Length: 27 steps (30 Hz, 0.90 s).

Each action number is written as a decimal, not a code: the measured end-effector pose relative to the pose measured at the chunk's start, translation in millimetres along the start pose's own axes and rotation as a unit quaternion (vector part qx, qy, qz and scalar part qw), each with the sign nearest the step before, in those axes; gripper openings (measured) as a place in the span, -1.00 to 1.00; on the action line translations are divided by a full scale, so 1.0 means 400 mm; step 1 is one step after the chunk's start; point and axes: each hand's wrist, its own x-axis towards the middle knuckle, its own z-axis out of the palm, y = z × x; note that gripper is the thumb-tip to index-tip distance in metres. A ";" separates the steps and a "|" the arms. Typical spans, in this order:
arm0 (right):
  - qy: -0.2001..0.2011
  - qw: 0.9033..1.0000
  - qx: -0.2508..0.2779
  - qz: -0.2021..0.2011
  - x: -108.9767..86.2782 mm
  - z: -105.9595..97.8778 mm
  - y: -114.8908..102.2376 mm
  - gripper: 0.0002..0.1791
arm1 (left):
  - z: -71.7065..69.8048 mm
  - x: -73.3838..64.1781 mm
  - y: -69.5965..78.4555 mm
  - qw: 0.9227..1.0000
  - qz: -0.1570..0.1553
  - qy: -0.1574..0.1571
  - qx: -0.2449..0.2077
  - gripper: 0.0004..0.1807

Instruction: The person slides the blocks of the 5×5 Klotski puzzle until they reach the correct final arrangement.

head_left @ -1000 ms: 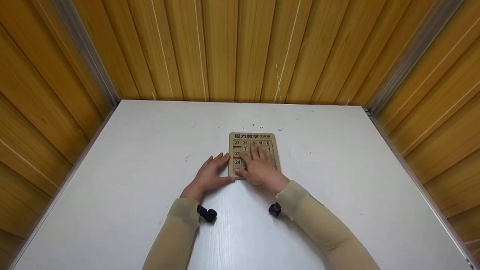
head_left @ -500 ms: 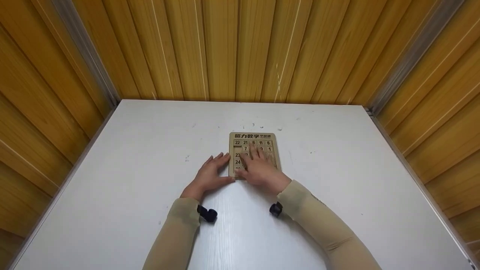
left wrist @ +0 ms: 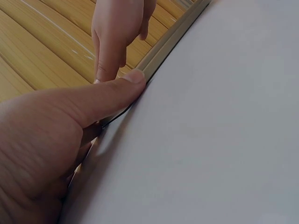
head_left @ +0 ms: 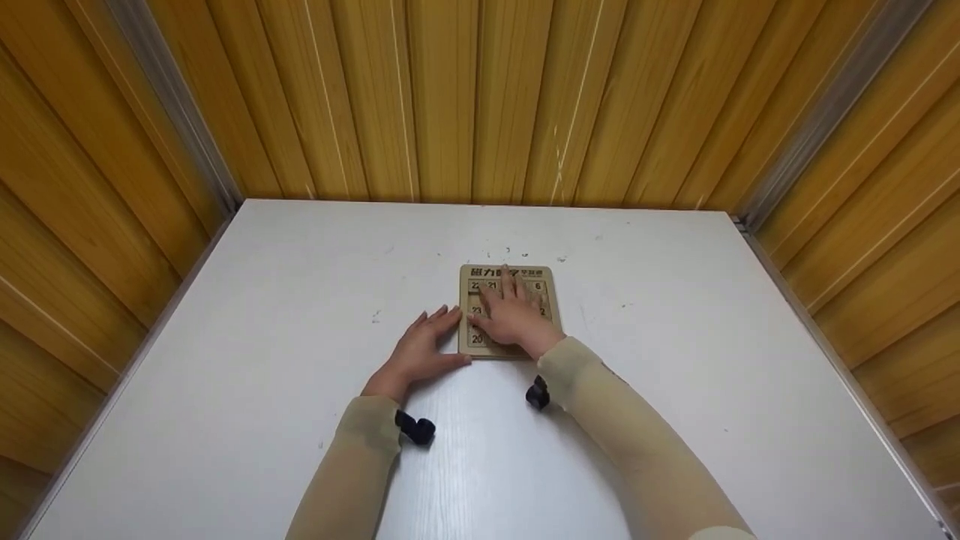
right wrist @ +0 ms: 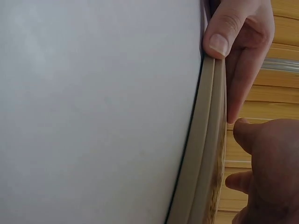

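Note:
A tan number sliding puzzle (head_left: 478,339) lies flat on the table in the head view, with dark printed characters along its far rim. My left hand (head_left: 420,349) holds its near-left corner, thumb along the near edge and fingers against the left side. In the right wrist view the left thumb (right wrist: 219,42) presses the puzzle's edge (right wrist: 201,126). Over the upper tiles lies my right hand (head_left: 514,315), fingers spread and fairly straight, one fingertip reaching the printed rim. It covers most middle tiles; 22, 21, 6, 23 and 20 show around it.
The white table (head_left: 300,285) carries small dark marks and scuffs near the puzzle. Yellow wood-look panels (head_left: 435,97) rise behind and at both sides, with metal posts (head_left: 810,112) at the corners. Each wrist wears a small black camera (head_left: 416,429).
Tile 23 has slid a little toward me, and a gap shows under 22. After that my right hand has moved away from me up the board. The left hand stays put.

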 end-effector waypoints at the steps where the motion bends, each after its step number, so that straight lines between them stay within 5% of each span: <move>1: 0.000 1.000 0.000 0.001 0.002 0.002 0.001 -0.13 | 0.001 0.000 -0.001 1.000 0.001 -0.001 0.002 -0.03; 27: 0.008 1.000 -0.019 -0.021 -0.047 0.023 -0.001 -0.15 | 0.006 0.002 -0.006 1.000 0.007 0.003 0.001 -0.04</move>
